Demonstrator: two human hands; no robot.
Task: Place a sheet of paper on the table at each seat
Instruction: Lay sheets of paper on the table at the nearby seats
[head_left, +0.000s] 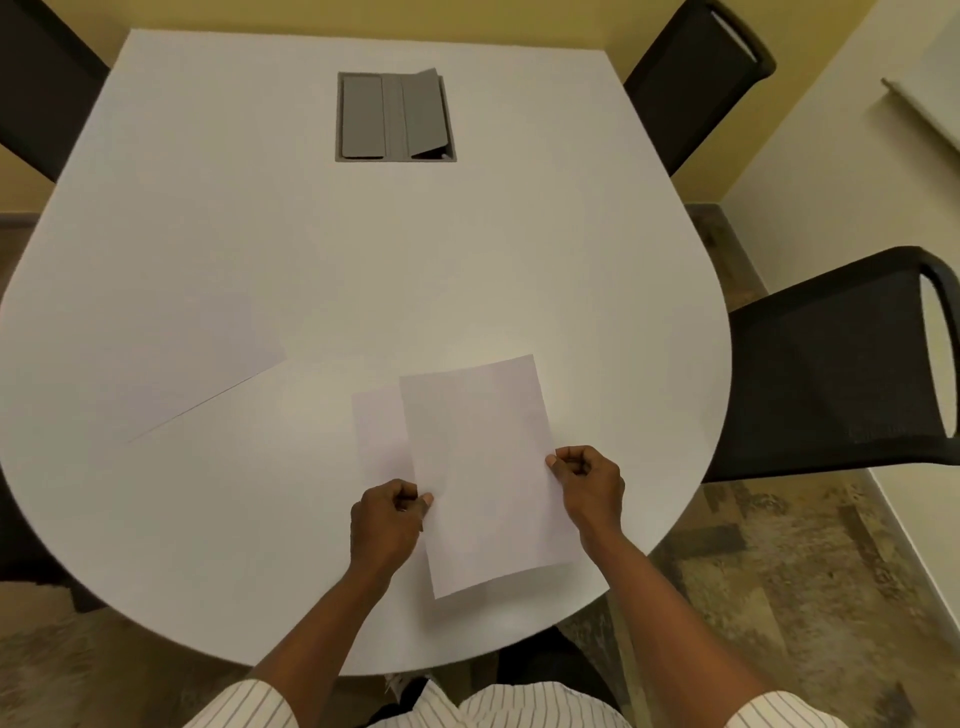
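A white sheet of paper (485, 467) is held just above the near part of the white table (311, 249). My left hand (387, 519) pinches its left edge and my right hand (587, 480) pinches its right edge. Beneath it, another sheet (379, 436) lies flat on the table, partly covered. A third sheet (192, 364) lies at the left side of the table, barely distinct from the tabletop.
A grey cable box (396, 117) with one flap raised is set into the far middle of the table. Black mesh chairs stand at the right (831, 364), far right (696, 78) and far left (41, 88). Patterned carpet covers the floor.
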